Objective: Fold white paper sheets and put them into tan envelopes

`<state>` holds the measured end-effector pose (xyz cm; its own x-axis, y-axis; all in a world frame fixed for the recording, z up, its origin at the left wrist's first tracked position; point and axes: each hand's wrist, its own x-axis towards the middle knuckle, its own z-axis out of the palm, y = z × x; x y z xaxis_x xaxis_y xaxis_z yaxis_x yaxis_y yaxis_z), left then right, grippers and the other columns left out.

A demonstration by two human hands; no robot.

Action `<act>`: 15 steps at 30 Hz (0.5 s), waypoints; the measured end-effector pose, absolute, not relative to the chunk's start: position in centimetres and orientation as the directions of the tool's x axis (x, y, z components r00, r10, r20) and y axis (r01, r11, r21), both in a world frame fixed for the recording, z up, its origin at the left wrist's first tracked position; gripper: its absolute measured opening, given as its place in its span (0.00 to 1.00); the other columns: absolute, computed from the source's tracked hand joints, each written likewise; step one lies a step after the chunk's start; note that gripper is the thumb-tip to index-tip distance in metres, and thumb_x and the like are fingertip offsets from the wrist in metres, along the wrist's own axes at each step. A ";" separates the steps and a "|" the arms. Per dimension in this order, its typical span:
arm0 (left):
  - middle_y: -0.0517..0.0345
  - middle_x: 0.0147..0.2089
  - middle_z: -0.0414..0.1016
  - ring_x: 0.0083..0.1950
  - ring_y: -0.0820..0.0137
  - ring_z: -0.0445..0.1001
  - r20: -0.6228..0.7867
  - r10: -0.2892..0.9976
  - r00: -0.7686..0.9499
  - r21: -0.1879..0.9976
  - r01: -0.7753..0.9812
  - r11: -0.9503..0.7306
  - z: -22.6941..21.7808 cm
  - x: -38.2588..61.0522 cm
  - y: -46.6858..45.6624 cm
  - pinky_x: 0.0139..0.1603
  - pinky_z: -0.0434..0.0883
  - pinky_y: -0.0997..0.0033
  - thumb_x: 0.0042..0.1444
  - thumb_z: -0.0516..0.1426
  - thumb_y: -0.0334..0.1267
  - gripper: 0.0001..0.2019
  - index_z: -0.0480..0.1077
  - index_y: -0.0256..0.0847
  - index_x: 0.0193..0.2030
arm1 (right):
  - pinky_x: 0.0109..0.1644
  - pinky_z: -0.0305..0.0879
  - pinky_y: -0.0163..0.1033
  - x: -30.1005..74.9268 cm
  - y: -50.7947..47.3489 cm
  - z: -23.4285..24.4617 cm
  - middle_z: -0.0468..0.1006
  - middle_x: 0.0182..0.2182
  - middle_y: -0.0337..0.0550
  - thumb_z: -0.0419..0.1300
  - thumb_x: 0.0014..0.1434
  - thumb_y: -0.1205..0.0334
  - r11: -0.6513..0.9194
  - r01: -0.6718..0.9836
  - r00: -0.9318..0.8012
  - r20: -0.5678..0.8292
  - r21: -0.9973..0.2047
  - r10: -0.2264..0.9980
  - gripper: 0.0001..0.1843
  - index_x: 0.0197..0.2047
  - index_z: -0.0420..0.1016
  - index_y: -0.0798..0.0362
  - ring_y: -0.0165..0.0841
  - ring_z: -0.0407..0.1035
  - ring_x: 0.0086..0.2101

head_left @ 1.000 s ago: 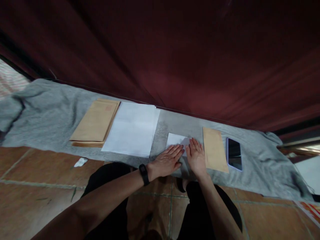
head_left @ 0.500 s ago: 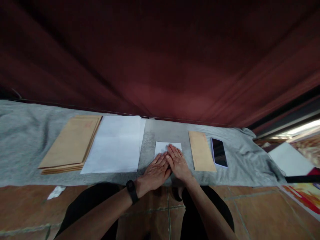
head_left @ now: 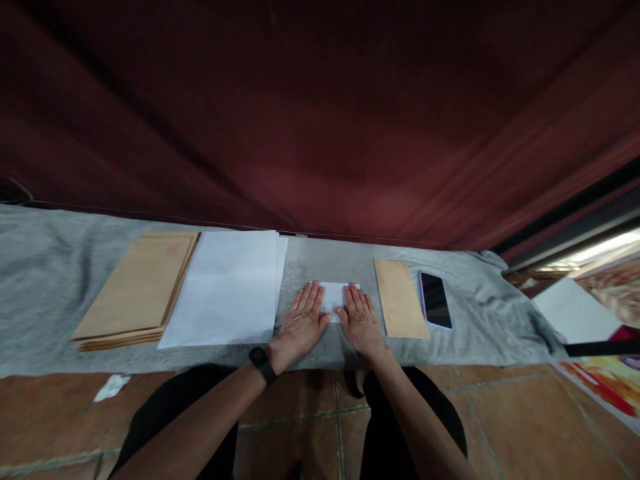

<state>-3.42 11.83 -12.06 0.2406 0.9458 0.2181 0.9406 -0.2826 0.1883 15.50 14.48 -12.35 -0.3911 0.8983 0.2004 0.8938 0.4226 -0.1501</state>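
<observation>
A small white piece of paper [head_left: 334, 297], apparently folded, lies on the grey cloth in front of me. My left hand [head_left: 303, 323] rests flat on its left side, fingers stretched forward. On the right side my right hand [head_left: 361, 323] lies flat too, fingers extended. The middle of the paper shows between the two hands; its outer edges are mostly covered. Just right of my right hand is a single brown envelope [head_left: 401, 300]. Left of my left hand lie white paper sheets [head_left: 225, 290], slightly fanned at their right edge.
A stack of brown envelopes [head_left: 135, 287] lies at the left, beside the sheets. A phone [head_left: 435, 300] is right of the single envelope. Behind the grey cloth [head_left: 480, 307] hangs a dark red curtain-like surface [head_left: 320, 133]. A crumpled white scrap [head_left: 113, 387] is on the tiled floor.
My hands were together, overlapping on the paper; now they are apart, the left moved left and the right slightly right, uncovering its middle. The view has shifted slightly.
</observation>
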 end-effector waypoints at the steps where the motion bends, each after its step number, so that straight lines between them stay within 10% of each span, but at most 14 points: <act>1: 0.37 0.74 0.53 0.76 0.56 0.47 0.220 0.949 0.226 0.187 0.945 -0.269 -12.1 -3.5 12.0 0.73 0.52 0.52 0.68 0.46 0.47 0.32 0.52 0.27 0.72 | 0.70 0.49 0.52 15.6 14.5 -12.4 0.55 0.70 0.57 0.44 0.72 0.51 0.414 0.897 -0.381 0.208 -0.151 0.901 0.33 0.73 0.51 0.62 0.43 0.50 0.69; 15: 0.38 0.69 0.64 0.70 0.54 0.61 0.228 0.970 0.080 0.380 0.910 -0.164 -11.1 -4.5 13.0 0.69 0.61 0.49 0.65 0.48 0.38 0.27 0.58 0.31 0.69 | 0.70 0.50 0.57 16.3 14.3 -11.8 0.53 0.70 0.61 0.47 0.71 0.54 0.362 0.884 -0.290 0.261 -0.297 0.921 0.32 0.72 0.52 0.64 0.48 0.48 0.69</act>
<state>-4.55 13.02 -11.07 0.0799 0.9703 0.2283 0.9103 -0.1644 0.3799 16.33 14.30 -11.76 -0.2897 0.9210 0.2605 0.8836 0.3619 -0.2970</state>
